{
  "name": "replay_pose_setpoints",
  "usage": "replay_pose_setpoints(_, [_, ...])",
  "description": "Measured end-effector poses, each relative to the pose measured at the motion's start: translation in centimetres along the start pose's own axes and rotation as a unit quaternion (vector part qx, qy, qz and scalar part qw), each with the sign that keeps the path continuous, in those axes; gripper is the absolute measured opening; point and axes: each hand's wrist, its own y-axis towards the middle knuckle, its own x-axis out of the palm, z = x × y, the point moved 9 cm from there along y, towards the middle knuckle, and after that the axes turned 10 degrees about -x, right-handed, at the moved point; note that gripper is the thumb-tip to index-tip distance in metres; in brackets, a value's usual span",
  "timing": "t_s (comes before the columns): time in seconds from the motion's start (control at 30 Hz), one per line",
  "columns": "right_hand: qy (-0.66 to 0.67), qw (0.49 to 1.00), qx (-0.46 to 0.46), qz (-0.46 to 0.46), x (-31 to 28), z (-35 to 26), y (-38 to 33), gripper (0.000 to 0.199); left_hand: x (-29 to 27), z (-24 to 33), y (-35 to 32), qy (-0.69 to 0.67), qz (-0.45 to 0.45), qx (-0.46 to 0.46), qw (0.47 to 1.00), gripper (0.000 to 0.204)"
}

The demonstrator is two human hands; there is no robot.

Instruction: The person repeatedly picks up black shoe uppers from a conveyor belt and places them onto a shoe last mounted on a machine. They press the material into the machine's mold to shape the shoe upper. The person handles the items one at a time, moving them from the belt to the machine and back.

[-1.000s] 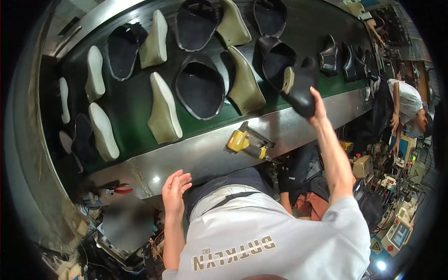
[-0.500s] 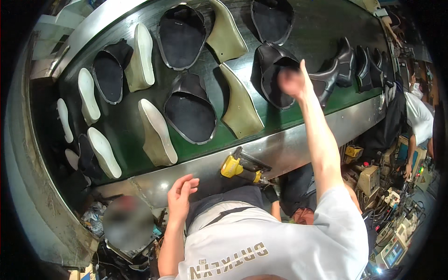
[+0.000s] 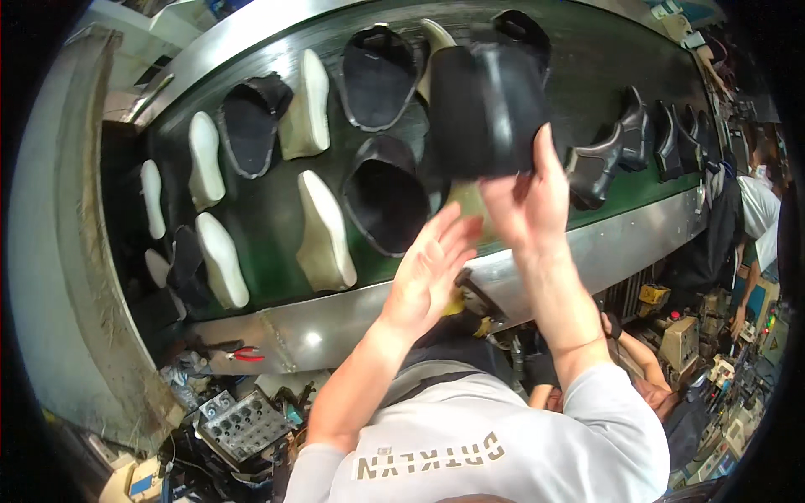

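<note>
Your right hand (image 3: 532, 205) grips black upper (image 3: 490, 109), apparently by lower end, over belt (image 3: 272, 239), inward of near edge; your left hand (image 3: 426, 270) free, fingers extended, just beside; pliers (image 3: 246, 355) by near left corner

Before us: worktop (image 3: 267, 260) | left to middle: wedge soles (image 3: 317, 101), boot uppers (image 3: 381, 80) among them | right: boots (image 3: 597, 168) in a row | above middle: held upper (image 3: 486, 109) in our right grip (image 3: 532, 201), left grip (image 3: 426, 272) nearer us | near rim (image 3: 314, 339): pliers (image 3: 246, 355) at left end, power tool (image 3: 482, 298) right of our left wrist
</note>
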Motion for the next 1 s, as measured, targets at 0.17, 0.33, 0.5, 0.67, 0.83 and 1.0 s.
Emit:
replay_pose_setpoints(0.17, [0.025, 0.997, 0.079, 0.0, 3.6, 8.2, -13.0, 0.059, -0.9, 7.0, -7.8, -0.312, 0.003, 0.113, 0.943, 0.054])
replay_pose_setpoints(0.33, [-0.021, 0.991, 0.136, -0.004, 1.3, 10.7, -24.9, 0.06, -4.8, 5.1, -22.9, -0.346, 0.028, 0.132, 0.929, 0.043])
replay_pose_setpoints(0.5, [-0.094, 0.959, 0.268, 0.006, -2.2, 12.0, -32.5, 0.058, -9.0, -0.2, -32.0, -0.357, 0.142, 0.131, 0.914, 0.039])
replay_pose_setpoints(0.67, [-0.09, 0.944, 0.317, 0.031, -1.8, 12.4, -35.2, 0.052, -9.6, -1.4, -35.4, -0.391, 0.155, 0.141, 0.896, 0.038])
replay_pose_setpoints(0.83, [-0.025, 0.895, 0.419, 0.151, -1.2, 12.8, -36.3, 0.053, -10.7, -3.0, -35.2, -0.388, 0.217, 0.118, 0.888, 0.043])
replay_pose_setpoints(1.0, [0.065, 0.887, 0.428, 0.158, -0.1, 14.5, -33.3, 0.061, -4.8, 0.5, -27.9, -0.146, 0.082, 0.235, 0.957, 0.062])
